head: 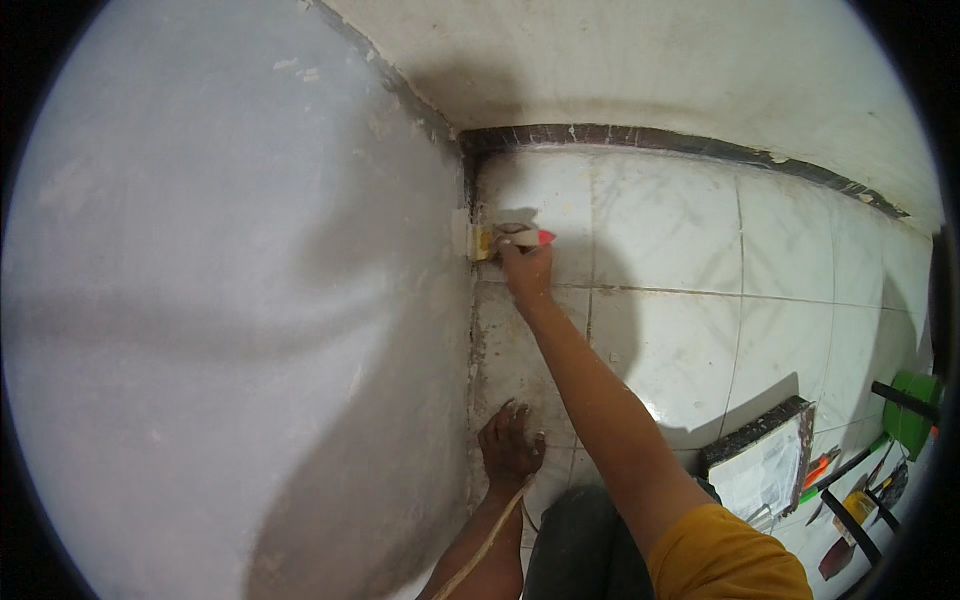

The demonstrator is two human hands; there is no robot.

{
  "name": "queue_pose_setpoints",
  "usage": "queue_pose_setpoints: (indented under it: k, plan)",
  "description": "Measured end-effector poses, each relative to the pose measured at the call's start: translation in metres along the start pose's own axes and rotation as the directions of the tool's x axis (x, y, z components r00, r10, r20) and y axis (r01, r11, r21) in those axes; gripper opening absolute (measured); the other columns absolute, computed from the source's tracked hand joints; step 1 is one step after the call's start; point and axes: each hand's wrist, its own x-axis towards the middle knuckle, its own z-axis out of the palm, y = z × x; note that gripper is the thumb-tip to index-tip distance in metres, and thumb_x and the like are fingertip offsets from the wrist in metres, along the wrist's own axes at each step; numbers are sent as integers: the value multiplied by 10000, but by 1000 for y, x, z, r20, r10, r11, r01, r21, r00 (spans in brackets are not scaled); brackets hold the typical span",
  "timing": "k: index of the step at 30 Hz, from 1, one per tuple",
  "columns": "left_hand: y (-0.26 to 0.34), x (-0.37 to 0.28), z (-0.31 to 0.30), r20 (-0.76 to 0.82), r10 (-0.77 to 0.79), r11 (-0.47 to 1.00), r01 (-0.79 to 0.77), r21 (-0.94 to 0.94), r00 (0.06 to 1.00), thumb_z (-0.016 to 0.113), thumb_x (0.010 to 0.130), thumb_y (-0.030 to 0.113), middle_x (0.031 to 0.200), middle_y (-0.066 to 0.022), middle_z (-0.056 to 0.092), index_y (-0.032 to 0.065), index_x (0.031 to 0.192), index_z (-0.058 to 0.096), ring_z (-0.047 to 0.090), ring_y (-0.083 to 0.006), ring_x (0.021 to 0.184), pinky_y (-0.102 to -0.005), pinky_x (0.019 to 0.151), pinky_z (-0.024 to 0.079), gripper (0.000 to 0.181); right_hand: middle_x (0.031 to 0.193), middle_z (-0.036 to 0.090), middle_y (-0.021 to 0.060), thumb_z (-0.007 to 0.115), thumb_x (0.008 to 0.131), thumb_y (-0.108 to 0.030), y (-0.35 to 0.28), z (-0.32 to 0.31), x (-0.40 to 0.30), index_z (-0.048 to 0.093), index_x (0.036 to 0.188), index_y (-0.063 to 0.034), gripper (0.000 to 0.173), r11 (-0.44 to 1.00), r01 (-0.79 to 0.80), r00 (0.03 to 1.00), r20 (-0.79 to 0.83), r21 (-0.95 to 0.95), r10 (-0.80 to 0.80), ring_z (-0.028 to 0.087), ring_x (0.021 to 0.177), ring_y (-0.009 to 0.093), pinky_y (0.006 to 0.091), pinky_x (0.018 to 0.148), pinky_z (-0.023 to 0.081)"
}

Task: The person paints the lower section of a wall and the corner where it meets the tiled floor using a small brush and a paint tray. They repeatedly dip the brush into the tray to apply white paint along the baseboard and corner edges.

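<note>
A flat paintbrush (529, 238) with a pale handle and a red-pink end is in the grip of my right hand (527, 266). Its yellowish head meets the foot of the grey wall (375, 315), near the corner, where a lighter patch shows. My fingers partly cover the brush. Lower down, my left hand (511, 442) rests on the white floor tiles (667, 232) close to the same wall, fingers slightly apart and holding nothing. Dirt and pale specks mark the tiles between my hands.
A dark skirting strip (622, 136) runs along the far wall. To the right lies a dark-edged tray (757, 465) with whitish material in it. Beyond it are a green container (911, 412), an orange-handled tool (820, 469) and several other tools. A thin cord (487, 541) crosses my left forearm.
</note>
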Motion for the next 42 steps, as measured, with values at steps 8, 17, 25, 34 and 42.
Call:
queue_pose_setpoints:
  k: [8,17,25,34,42]
  plan:
    - [-7,-5,-5,10,-32,999,32,-3,999,710,783,362,1421,-92,472,160,1367,563,462,-327,1262,-525,1056,365,635,1003,702,102,647,908,-34,-31,8,-15,664,1053,4,151,953,-158,985,115,257,133,694,953,208,362,800,620]
    - [-6,-9,13,-24,-12,998,11,-57,1000,705,790,393,1433,-106,469,177,1378,551,458,-332,1267,-521,1062,362,645,1041,699,103,651,914,-40,-26,0,2,648,1120,5,212,939,-173,984,100,296,149,704,930,216,387,831,626]
    - [-18,-17,5,29,-79,996,79,-30,996,697,801,410,1455,-89,450,188,1381,554,424,-324,1302,-520,1081,340,637,1058,703,98,663,906,-39,-74,4,13,661,1117,-26,212,854,-324,943,213,408,256,697,896,208,387,796,613]
    - [-16,-12,-6,26,-92,996,92,-18,995,675,833,398,1467,-105,444,163,1374,557,427,-334,1291,-529,1076,334,601,1074,706,79,657,926,-73,-71,16,19,686,1134,-31,215,726,-431,901,305,536,309,693,935,213,372,810,604]
    - [-7,-2,-1,68,-30,1000,29,3,997,668,827,378,1427,-170,460,117,1375,519,436,-375,1251,-530,1061,322,625,1118,698,122,676,937,-99,-42,16,15,651,1182,14,271,883,-337,929,271,327,254,702,1000,233,377,844,611]
